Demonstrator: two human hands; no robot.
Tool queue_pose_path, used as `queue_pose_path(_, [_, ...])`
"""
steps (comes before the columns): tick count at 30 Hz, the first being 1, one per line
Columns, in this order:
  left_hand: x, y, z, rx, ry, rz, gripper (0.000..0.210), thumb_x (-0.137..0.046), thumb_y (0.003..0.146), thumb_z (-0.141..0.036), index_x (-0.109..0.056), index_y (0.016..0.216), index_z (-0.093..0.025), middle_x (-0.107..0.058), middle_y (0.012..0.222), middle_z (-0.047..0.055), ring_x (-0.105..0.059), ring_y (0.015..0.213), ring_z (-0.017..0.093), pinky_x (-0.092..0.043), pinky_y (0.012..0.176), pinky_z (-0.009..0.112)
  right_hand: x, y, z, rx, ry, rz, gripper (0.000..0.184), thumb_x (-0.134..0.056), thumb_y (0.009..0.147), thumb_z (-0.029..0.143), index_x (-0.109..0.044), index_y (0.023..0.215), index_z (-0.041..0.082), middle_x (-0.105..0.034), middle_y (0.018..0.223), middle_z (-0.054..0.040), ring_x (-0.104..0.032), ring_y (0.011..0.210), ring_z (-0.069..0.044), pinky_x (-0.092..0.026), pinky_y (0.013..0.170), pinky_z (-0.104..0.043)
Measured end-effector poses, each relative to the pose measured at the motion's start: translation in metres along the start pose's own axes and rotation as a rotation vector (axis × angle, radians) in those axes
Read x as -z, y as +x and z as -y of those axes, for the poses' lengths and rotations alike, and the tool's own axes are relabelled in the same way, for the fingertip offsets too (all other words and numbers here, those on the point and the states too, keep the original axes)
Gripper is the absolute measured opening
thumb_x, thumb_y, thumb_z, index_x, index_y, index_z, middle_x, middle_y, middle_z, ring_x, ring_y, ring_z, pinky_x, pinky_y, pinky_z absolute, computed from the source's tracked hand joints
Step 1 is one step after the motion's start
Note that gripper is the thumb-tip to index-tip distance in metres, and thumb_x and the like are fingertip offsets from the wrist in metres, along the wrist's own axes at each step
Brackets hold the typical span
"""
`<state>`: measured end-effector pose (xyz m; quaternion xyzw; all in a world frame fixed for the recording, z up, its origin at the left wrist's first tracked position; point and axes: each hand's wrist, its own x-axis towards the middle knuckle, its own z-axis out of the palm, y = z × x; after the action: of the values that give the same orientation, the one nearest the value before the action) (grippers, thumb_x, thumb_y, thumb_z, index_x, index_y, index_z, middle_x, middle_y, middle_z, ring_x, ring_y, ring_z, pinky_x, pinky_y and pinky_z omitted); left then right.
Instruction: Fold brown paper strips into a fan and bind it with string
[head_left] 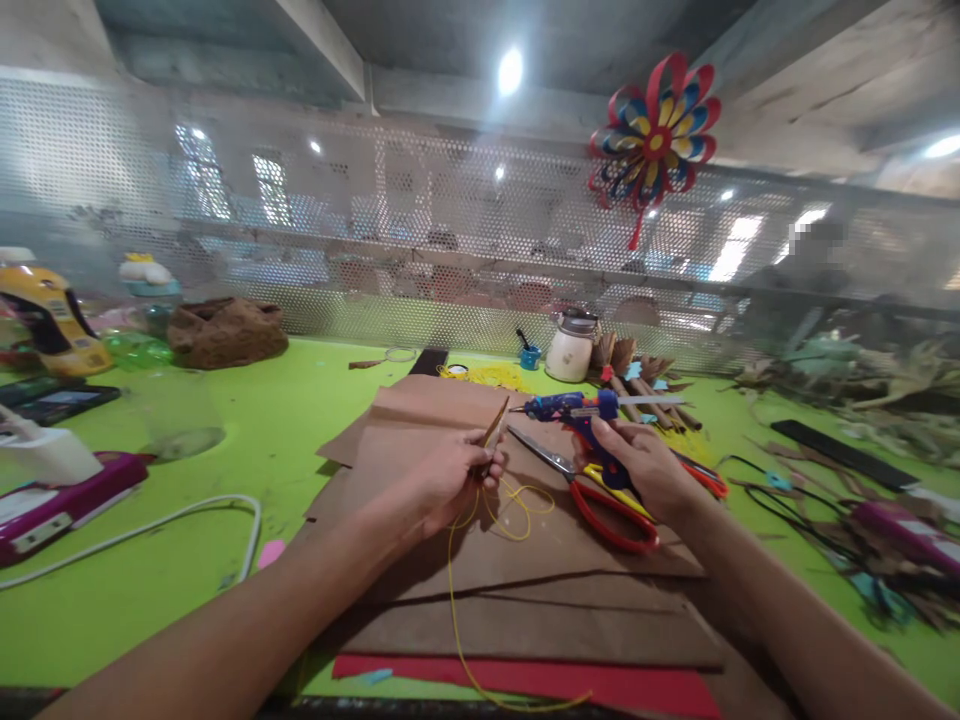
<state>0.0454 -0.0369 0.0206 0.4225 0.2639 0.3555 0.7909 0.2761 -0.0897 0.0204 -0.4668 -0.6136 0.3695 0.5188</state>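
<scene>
My right hand is wrapped round the handle of a blue hot glue gun, with a whitish glue stick poking out of its back. The gun's nozzle points left, close to a thin, pointed brown strip pinched upright in my left hand. I cannot tell what the strip is made of. Yellow string hangs below my left fingers, loops over the brown paper sheets and runs down to the front edge. Beneath the gun lie scissors with red handles, blades partly open.
Left are a purple power strip with a white cable, a clear cup and a brown pouch. Behind the paper stand a white jar and brown bundles. Cables and dry scraps lie right; a perforated screen closes the back.
</scene>
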Motion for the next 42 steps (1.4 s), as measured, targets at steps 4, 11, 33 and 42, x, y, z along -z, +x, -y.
queue_pose_path(4, [-0.003,-0.001,-0.001,0.017,0.002,0.004,0.016,-0.052,0.068,-0.001,-0.055,0.083,-0.008,-0.050,0.069,0.003,-0.041,0.057,0.006,-0.026,0.049,0.016,-0.001,0.001,0.000,-0.022,0.210,-0.033,0.031,-0.057,0.086,0.044,-0.062,0.082,0.014,-0.061,0.075,-0.0043,-0.060,0.066,-0.014,-0.050,0.064,-0.027])
queue_pose_path(11, [-0.005,-0.003,-0.002,0.031,0.010,0.038,0.013,-0.051,0.069,0.000,-0.055,0.080,-0.007,-0.049,0.067,0.003,-0.041,0.055,0.005,-0.024,0.047,0.015,-0.001,0.003,-0.002,-0.059,0.344,-0.075,0.028,-0.061,0.084,0.041,-0.064,0.084,0.014,-0.061,0.075,-0.0033,-0.060,0.063,-0.012,-0.050,0.060,-0.023])
queue_pose_path(33, [-0.009,-0.010,-0.014,-0.006,0.099,0.056,0.017,-0.057,0.071,-0.005,-0.054,0.088,-0.007,-0.051,0.071,0.004,-0.042,0.057,0.006,-0.023,0.049,0.020,0.001,0.001,0.006,-0.157,0.482,0.049,0.030,-0.060,0.083,0.043,-0.063,0.084,0.014,-0.061,0.074,-0.0039,-0.056,0.063,-0.012,-0.048,0.062,-0.024])
queue_pose_path(42, [-0.007,-0.010,-0.016,-0.011,0.083,0.070,0.017,-0.057,0.072,-0.005,-0.057,0.089,-0.006,-0.051,0.071,0.004,-0.041,0.057,0.006,-0.022,0.049,0.022,-0.003,-0.003,0.004,-0.155,0.418,0.104,0.033,-0.057,0.085,0.046,-0.063,0.081,0.014,-0.060,0.075,-0.0033,-0.054,0.063,-0.011,-0.047,0.065,-0.025])
